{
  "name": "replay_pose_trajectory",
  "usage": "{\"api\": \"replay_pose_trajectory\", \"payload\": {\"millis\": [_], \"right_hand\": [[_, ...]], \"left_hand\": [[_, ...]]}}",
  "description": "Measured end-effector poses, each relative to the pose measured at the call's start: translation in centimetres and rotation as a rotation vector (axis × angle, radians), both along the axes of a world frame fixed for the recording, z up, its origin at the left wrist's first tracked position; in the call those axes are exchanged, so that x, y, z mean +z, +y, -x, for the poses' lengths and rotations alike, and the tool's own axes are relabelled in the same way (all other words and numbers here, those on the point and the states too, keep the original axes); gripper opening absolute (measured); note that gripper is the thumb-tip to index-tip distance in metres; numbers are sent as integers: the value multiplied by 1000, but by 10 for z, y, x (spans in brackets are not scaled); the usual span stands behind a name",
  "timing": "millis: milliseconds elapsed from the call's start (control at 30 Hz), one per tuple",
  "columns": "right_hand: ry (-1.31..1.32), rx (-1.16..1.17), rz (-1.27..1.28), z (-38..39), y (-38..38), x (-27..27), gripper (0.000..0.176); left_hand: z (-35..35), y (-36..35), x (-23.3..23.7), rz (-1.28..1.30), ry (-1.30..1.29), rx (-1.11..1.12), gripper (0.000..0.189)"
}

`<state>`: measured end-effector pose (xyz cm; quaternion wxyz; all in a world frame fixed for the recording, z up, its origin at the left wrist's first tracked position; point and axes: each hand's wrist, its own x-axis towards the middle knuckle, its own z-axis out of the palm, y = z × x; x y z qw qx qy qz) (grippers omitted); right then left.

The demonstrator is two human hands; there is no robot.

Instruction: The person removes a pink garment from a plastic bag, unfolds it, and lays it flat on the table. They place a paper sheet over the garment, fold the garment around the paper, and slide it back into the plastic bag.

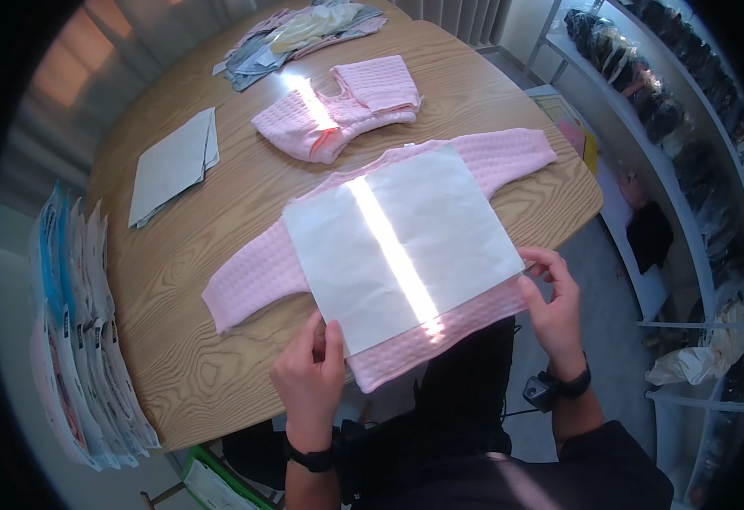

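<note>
A pink quilted knit top [257, 276] lies spread on the table with both sleeves out to the sides and its hem toward me. A plain white sheet [329, 246] covers most of its body, leaving a strip of fabric showing at the hem. My left hand [308, 378] is closed at the left side edge, thumb and fingers pinching near the sheet's lower left. At the right edge, my right hand [552, 297] grips the side of the top by the sheet's lower right corner. Fabric between the fingers is partly hidden.
Folded pink pants [376, 93] lie beyond the top. A pile of clothes [304, 38] sits at the far end, and a stack of white sheets [172, 170] at left. Packaged garments [83, 331] hang beside the wooden table [185, 374]. Shelves [703, 204] with bagged items stand right.
</note>
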<state>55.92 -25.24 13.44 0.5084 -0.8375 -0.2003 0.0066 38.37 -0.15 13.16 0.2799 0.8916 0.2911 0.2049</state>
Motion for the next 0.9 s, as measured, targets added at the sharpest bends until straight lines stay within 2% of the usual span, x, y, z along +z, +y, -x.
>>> {"api": "replay_pose_trajectory", "payload": {"millis": [233,333,400,433,467,500,533,567,600,633,667,700,767,833,900], "right_hand": [[-37,17,8,-1,3,-7,31],[-47,55,46,-4,-1,-11,36],[-20,3,-24,-4,-2,-17,41],[6,-50,-94,-6,-3,-20,46],[6,-51,-93,-9,-5,-22,46],[204,-40,-341,-17,-6,-23,51],[404,-29,-589,-26,-8,-24,56],[557,1,-746,-37,-13,-19,61],[559,4,-748,-48,-13,-13,61],[764,66,-930,-60,-13,-5,62],[972,131,-1108,-73,-12,-1,63],[1011,170,-1142,-86,-9,-1,65],[1028,154,-1136,-105,2,2,65],[1046,144,-1131,-117,14,3,64],[931,117,-971,-122,25,-1,64]], "left_hand": [[-7,0,0,-24,-7,37,24],[-5,3,3,-1,16,21,29],[5,6,8,565,20,212,47],[12,10,12,566,18,211,47],[22,17,16,801,-159,185,55],[29,25,19,1032,-341,156,64],[32,35,16,1031,-340,158,64],[34,47,10,1185,-493,123,67],[36,55,7,1334,-653,82,69],[34,62,9,1425,-760,59,66],[30,68,9,1423,-762,55,66],[25,73,7,1434,-861,101,65],[16,79,1,1441,-974,134,65],[9,82,-3,1248,-929,175,61],[8,82,2,1162,-896,133,62]]}}
